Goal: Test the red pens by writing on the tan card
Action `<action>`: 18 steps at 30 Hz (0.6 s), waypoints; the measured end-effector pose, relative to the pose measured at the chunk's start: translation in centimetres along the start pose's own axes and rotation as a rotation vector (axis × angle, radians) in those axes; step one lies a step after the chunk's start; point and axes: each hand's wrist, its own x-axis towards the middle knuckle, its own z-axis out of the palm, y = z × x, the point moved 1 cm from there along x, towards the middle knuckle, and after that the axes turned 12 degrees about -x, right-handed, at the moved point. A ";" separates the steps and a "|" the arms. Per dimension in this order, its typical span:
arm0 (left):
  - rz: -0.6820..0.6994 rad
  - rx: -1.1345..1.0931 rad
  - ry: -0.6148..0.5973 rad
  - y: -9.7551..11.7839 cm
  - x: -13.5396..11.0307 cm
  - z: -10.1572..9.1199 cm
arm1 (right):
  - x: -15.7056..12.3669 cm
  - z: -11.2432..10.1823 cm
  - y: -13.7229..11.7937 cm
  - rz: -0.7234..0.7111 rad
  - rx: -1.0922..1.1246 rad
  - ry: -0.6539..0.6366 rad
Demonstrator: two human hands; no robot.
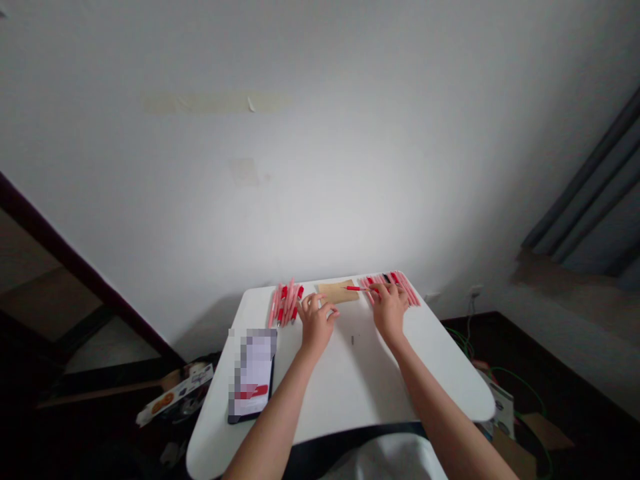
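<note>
My left hand (316,319) rests on the white table (350,380), fingers curled, just right of a bunch of red and pink pens (285,303). Whether anything is in it I cannot make out. My right hand (388,307) lies over the near end of a second row of red and pink pens (395,285) at the table's far right. Its fingers pinch one red pen (356,288) that points left over a brown card envelope (339,291) lying between the two pen groups.
A dark tablet with a blurred white screen (253,377) lies at the table's left front. A tiny dark bit (353,340) sits mid-table. A white wall stands right behind. Boxes and cables litter the floor on both sides; a grey curtain (590,207) hangs at right.
</note>
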 end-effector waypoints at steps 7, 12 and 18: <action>-0.011 -0.035 -0.131 1.5 -0.9 0.3 | 0.2 -1.0 0.8 0.005 -0.012 0.004; -0.008 -0.065 -0.144 2.1 -1.8 0.4 | -0.8 -1.1 1.4 0.005 -0.048 0.009; 0.009 -0.086 -0.154 2.8 -2.9 0.1 | -2.2 -1.3 1.4 -0.019 -0.081 -0.019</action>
